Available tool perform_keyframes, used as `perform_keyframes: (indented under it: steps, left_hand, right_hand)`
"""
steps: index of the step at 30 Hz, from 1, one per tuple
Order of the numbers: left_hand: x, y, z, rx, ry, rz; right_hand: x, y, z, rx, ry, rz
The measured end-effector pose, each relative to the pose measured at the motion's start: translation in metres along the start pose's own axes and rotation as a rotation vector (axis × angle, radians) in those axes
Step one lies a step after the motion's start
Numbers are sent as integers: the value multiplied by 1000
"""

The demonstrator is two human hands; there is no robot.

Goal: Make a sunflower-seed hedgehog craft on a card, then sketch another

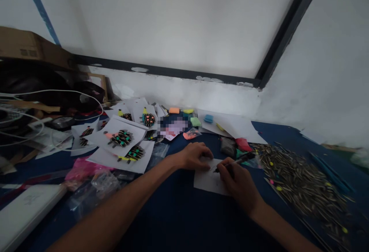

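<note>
My right hand [242, 184] is closed around a dark pen [245, 157], its tip low over a small white sheet of paper [208, 184]. Faint marks show on the sheet, though I cannot make them out. At the sheet's upper left edge rests my left hand [194, 156], fingers bent and apart, with nothing held in it. Just beyond the hands lie a grey packet [228, 146], a red packet [242, 145] and a pinkish-orange packet [191, 133].
Striped seeds [305, 183] are heaped on the right of the blue tabletop [173, 217]. White sheets bearing seed figures [122, 138] overlap at the left, near clear plastic bags [105, 183] and a white box [29, 213]. White cables [72, 90] loop at far left. A wall [184, 88] stands behind.
</note>
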State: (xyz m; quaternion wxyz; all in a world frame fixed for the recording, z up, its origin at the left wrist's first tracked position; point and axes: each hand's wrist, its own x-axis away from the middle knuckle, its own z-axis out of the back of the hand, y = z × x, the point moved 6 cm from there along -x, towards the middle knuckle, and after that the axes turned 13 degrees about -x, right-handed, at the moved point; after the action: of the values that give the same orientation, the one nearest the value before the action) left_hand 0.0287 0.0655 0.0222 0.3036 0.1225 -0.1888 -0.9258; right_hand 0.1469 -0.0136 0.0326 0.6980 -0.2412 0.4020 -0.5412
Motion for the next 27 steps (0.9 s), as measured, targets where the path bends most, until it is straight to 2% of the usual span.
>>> perform_keyframes:
  steps: [27]
  left_hand:
    - [2,-3,-1,88,-29,-30]
  right_hand:
    - [-1,4,-4,58,2,56]
